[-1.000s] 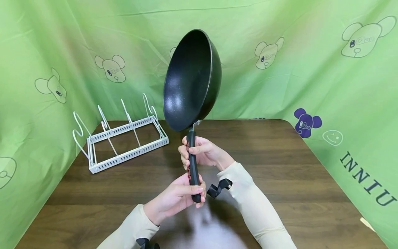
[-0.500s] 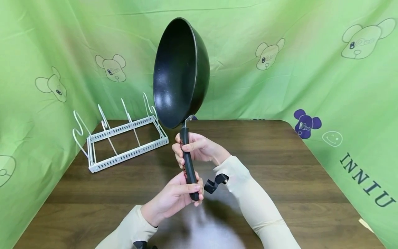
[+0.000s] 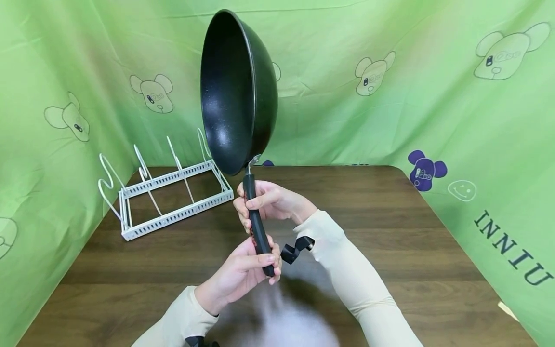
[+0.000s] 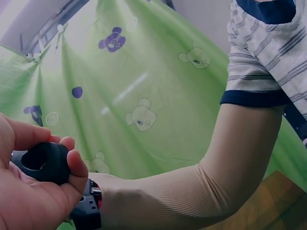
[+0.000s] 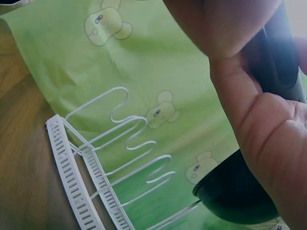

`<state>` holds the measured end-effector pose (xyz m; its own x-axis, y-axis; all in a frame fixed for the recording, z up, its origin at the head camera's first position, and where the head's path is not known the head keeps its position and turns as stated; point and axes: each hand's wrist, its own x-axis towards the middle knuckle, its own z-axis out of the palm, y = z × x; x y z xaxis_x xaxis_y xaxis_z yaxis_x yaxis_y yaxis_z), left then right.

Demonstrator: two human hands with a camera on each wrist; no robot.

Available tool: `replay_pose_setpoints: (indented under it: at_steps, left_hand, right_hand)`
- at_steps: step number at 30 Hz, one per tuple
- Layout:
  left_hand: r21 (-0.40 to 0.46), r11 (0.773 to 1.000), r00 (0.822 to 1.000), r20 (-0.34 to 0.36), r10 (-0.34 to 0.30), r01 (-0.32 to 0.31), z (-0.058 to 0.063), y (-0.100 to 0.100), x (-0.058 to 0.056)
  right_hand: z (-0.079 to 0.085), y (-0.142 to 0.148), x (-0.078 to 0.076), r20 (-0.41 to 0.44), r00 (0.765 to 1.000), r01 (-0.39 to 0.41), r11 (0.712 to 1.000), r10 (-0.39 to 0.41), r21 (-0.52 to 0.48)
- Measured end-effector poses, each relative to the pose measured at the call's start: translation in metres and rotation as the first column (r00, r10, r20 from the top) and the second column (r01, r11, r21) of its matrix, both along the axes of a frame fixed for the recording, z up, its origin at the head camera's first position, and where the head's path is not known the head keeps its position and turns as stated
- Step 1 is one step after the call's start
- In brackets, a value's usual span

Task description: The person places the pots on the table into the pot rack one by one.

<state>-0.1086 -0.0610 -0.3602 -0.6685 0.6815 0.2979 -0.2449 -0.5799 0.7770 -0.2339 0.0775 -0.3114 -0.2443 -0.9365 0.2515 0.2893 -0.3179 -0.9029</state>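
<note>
A deep black wok (image 3: 230, 96) is held up above the table, its bowl on top and its open side turned to the left. My right hand (image 3: 277, 202) grips the upper part of the black handle (image 3: 257, 224), just below the metal bracket. Lower down, my left hand (image 3: 243, 270) holds the handle's end, thumb across it. In the left wrist view the handle's end (image 4: 45, 163), with a hole in it, shows between thumb and fingers. The right wrist view shows part of the wok's bowl (image 5: 237, 191) below my right hand (image 5: 273, 139).
A white wire pan rack (image 3: 178, 217) with several upright loops stands on the wooden table (image 3: 368, 231), left of the wok. Green printed cloth (image 3: 329, 120) hangs around the back and sides. A small pale piece (image 3: 507, 311) lies at the table's right edge.
Both hands still hold the handle. The wok has moved left and up, and its bowl has turned so that more of the outside shows; the right hand has shifted left with it.
</note>
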Motion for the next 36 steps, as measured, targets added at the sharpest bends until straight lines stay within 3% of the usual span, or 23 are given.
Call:
replay_pose_setpoints:
  at_steps: [13, 21, 29, 36]
  left_hand:
    - [-0.026, 0.996, 0.996, 0.035, 0.086, -0.085, 0.002, 0.000, 0.004]
    - [0.020, 0.994, 0.994, 0.007, 0.109, -0.110, -0.003, -0.005, 0.004]
    - [0.101, 0.990, 0.995, -0.010, 0.101, -0.100, -0.011, -0.013, 0.004]
    - [0.240, 0.970, 0.994, -0.092, 0.052, -0.028, -0.020, -0.018, 0.004]
  right_hand:
    - [-0.003, -0.011, -0.008, -0.009, 0.999, -0.053, 0.998, 0.053, 0.024]
    - [-0.002, -0.020, -0.010, 0.017, 0.997, -0.082, 0.996, 0.081, 0.039]
    - [0.002, -0.031, -0.007, 0.026, 0.997, -0.073, 0.994, 0.072, 0.080]
    - [0.003, -0.040, -0.001, 0.018, 0.998, -0.057, 0.992, 0.055, 0.116]
